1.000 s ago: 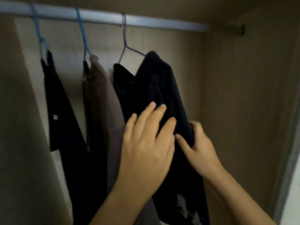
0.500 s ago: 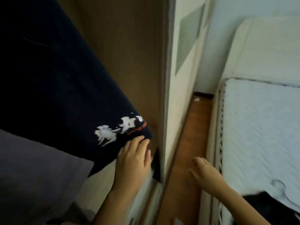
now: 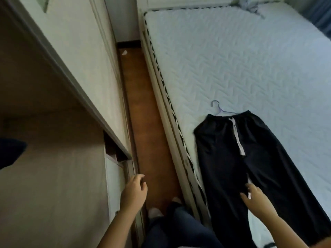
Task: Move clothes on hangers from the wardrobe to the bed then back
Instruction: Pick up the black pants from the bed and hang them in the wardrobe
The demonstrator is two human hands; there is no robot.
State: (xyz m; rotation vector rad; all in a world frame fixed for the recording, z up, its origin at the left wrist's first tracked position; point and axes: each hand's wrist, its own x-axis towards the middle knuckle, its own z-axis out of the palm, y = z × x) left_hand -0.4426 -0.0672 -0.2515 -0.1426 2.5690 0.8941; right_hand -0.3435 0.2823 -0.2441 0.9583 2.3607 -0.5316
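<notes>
Black trousers [image 3: 232, 158] with a white drawstring lie flat on the white quilted bed [image 3: 241, 59], still on a purple wire hanger [image 3: 219, 109] whose hook pokes out above the waistband. My right hand [image 3: 254, 197] hovers over the trousers' lower legs with fingers spread and holds nothing. My left hand [image 3: 135, 192] hangs loosely curled and empty by the wardrobe's [image 3: 53, 140] front edge. A corner of a dark garment [image 3: 10, 151] shows inside the wardrobe at the far left.
A narrow strip of brown floor [image 3: 143, 122] runs between the wardrobe's sliding door [image 3: 86, 59] and the bed frame. My legs and feet [image 3: 172, 221] stand in this strip. A grey cloth [image 3: 247, 4] lies at the bed's far end.
My view swung from the hanging clothes inside the wardrobe to the bed. Both hands left the dark garment on the rail; my right hand now reaches over the trousers on the bed.
</notes>
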